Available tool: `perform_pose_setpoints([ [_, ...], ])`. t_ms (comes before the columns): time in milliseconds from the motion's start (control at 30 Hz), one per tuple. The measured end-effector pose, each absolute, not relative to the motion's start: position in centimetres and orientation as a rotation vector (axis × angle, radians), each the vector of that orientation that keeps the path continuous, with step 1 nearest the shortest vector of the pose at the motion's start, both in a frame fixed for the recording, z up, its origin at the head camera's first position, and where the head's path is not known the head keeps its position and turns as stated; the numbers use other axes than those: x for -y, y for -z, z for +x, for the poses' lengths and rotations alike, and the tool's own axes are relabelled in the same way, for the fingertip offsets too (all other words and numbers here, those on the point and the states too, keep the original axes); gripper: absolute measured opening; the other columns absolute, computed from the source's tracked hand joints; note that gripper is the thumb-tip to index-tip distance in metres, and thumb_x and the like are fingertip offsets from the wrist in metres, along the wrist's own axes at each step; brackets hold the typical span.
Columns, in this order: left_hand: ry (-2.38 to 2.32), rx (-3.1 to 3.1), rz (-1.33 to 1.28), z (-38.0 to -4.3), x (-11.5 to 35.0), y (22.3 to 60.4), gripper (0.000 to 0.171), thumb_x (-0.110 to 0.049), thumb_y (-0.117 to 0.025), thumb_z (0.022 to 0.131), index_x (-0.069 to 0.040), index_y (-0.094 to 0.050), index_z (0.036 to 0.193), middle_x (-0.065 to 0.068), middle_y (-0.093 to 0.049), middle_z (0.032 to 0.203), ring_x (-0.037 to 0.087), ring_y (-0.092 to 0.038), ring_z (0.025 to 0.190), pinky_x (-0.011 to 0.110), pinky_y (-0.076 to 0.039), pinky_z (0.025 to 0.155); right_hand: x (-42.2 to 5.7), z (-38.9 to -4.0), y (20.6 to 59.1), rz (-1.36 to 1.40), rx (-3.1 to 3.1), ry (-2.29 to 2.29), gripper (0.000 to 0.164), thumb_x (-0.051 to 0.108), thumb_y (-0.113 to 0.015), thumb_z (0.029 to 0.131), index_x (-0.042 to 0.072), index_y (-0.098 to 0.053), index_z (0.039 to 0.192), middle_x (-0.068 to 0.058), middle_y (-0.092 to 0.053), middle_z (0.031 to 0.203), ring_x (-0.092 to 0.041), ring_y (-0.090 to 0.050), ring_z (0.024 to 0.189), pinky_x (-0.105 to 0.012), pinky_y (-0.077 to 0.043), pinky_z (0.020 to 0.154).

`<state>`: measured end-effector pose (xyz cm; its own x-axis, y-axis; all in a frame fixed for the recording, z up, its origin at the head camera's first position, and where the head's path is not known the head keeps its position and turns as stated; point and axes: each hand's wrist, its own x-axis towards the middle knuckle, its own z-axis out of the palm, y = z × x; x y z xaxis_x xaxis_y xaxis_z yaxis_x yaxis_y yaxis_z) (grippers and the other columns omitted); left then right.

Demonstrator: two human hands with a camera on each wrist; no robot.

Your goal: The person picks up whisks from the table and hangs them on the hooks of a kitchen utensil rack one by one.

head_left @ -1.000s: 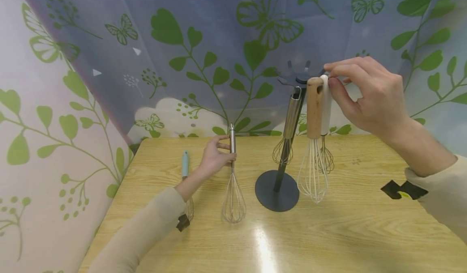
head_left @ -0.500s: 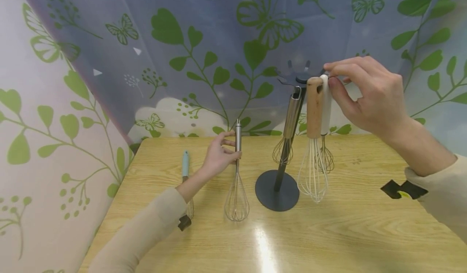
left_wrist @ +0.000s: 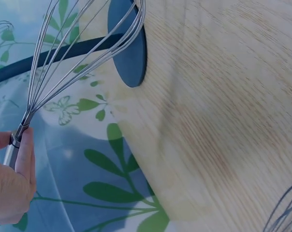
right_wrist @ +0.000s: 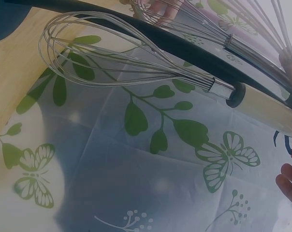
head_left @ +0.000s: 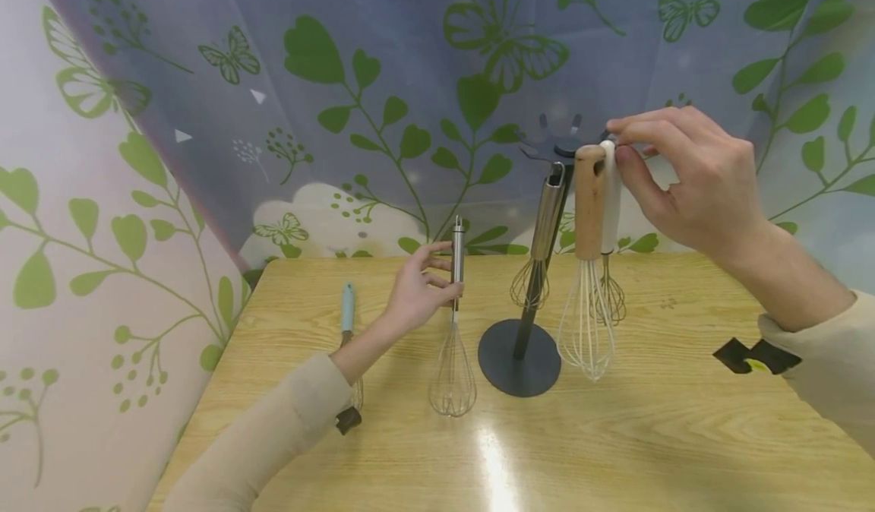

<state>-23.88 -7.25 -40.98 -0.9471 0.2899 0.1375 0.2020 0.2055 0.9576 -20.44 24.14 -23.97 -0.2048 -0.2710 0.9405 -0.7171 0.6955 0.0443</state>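
Observation:
My left hand (head_left: 418, 292) pinches the steel handle of a balloon whisk (head_left: 453, 379), upright with its wires downward, left of a black whisk stand (head_left: 519, 368). In the left wrist view, this whisk's wires (left_wrist: 83, 58) overlap the stand's base. My right hand (head_left: 690, 170) pinches at a hook of the stand, thumb right by the top of a white-handled whisk (head_left: 611, 216). That pinch is outside the right wrist view, where only some fingers (right_wrist: 288, 181) show. A wooden-handled whisk (head_left: 588, 216) and a small steel whisk (head_left: 547, 223) also hang on the stand.
A whisk with a light blue handle (head_left: 347, 311) lies on the wooden table (head_left: 649, 436) at the left, partly behind my left forearm. Behind the table hangs a patterned cloth (head_left: 383, 147) with leaves and butterflies. Bare hooks (head_left: 543, 121) show at the stand's far side.
My left hand has moved right and slightly upward with the steel balloon whisk, closer to the stand. The right hand and the hanging whisks have stayed in place.

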Motion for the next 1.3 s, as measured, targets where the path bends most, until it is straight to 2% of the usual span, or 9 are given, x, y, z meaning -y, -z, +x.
perform_pose_setpoints([
  [133,-1.891,-2.372,0.535,-23.4,7.0,40.4,0.070,0.006,-0.075,0.091,-0.006,-0.047,0.154,0.025,-0.062,0.129,0.018,-0.073,0.083,0.037,-0.070,0.074,-24.1,-20.4,24.0,0.783,1.784,-0.502,0.030,0.025,-0.060,0.102,0.000,-0.077,0.098,-0.016,-0.081,0.101,-0.035,-0.068,0.074,-0.009,-0.035,0.075],
  [367,-1.930,-2.334,0.566,-22.8,6.5,39.4,0.068,0.008,-0.073,0.091,-0.007,-0.049,0.152,0.025,-0.062,0.129,0.011,-0.070,0.080,0.036,-0.070,0.074,-24.1,-20.4,24.0,0.778,1.785,-0.495,0.030,0.025,-0.060,0.102,0.000,-0.077,0.097,-0.016,-0.081,0.101,-0.036,-0.068,0.074,-0.025,-0.039,0.066],
  [500,-1.928,-2.340,0.588,-22.7,6.4,39.3,0.068,0.008,-0.073,0.091,-0.007,-0.049,0.152,0.025,-0.062,0.130,0.011,-0.070,0.081,0.036,-0.070,0.074,-24.1,-20.4,24.0,0.777,1.786,-0.496,0.030,0.024,-0.060,0.102,0.000,-0.077,0.098,-0.016,-0.081,0.101,-0.036,-0.068,0.074,-0.026,-0.039,0.065],
  [733,-1.916,-2.369,0.629,-22.5,6.3,38.9,0.067,0.008,-0.073,0.091,-0.008,-0.049,0.152,0.025,-0.063,0.129,0.019,-0.072,0.086,0.046,-0.070,0.078,-24.0,-20.6,24.0,0.777,1.780,-0.514,0.029,0.023,-0.061,0.102,0.000,-0.077,0.098,-0.017,-0.081,0.101,-0.037,-0.067,0.074,-0.005,-0.033,0.079],
  [933,-1.905,-2.396,0.690,-22.3,6.1,38.5,0.066,0.007,-0.074,0.092,-0.007,-0.050,0.152,0.024,-0.063,0.130,0.028,-0.073,0.090,0.035,-0.070,0.075,-23.9,-20.5,24.0,0.773,1.776,-0.527,0.028,0.023,-0.061,0.102,-0.001,-0.076,0.098,-0.017,-0.080,0.101,-0.037,-0.066,0.074,-0.002,-0.031,0.082],
  [1100,-1.908,-2.424,0.740,-22.1,5.9,38.1,0.066,0.006,-0.074,0.091,-0.006,-0.050,0.151,0.024,-0.064,0.128,0.032,-0.073,0.092,0.031,-0.069,0.073,-23.9,-20.4,24.0,0.774,1.779,-0.527,0.028,0.023,-0.061,0.102,0.000,-0.076,0.098,-0.017,-0.081,0.102,-0.037,-0.066,0.074,-0.003,-0.032,0.081],
  [1300,-1.917,-2.453,0.781,-21.7,5.8,37.5,0.066,0.005,-0.075,0.090,-0.007,-0.052,0.150,0.023,-0.067,0.126,0.036,-0.074,0.094,0.029,-0.067,0.070,-24.0,-20.4,24.0,0.775,1.785,-0.507,0.030,0.025,-0.060,0.103,0.000,-0.076,0.098,-0.017,-0.081,0.102,-0.036,-0.067,0.074,-0.022,-0.039,0.067],
])
